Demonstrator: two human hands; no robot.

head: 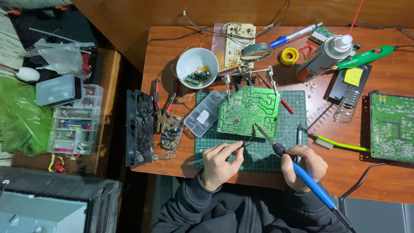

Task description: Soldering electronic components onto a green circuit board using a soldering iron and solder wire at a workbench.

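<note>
My right hand [305, 165] grips a blue-handled soldering iron [297, 169] whose tip reaches the lower right edge of a green circuit board [248, 111]. The board is held tilted by the clips of a helping-hands stand [248, 71] over a green cutting mat [258, 151]. My left hand [219, 164] pinches a thin dark wire [246, 143] that points toward the board's lower edge, just left of the iron's tip.
A white bowl [197, 64] of small parts, a clear parts box [204, 113], pliers [166, 103], a spray can [322, 56], a green tool [364, 57], a coil iron stand [347, 105], a brush [340, 144] and another green board [391, 127] lie around. Black fans [139, 127] sit at the table's left edge.
</note>
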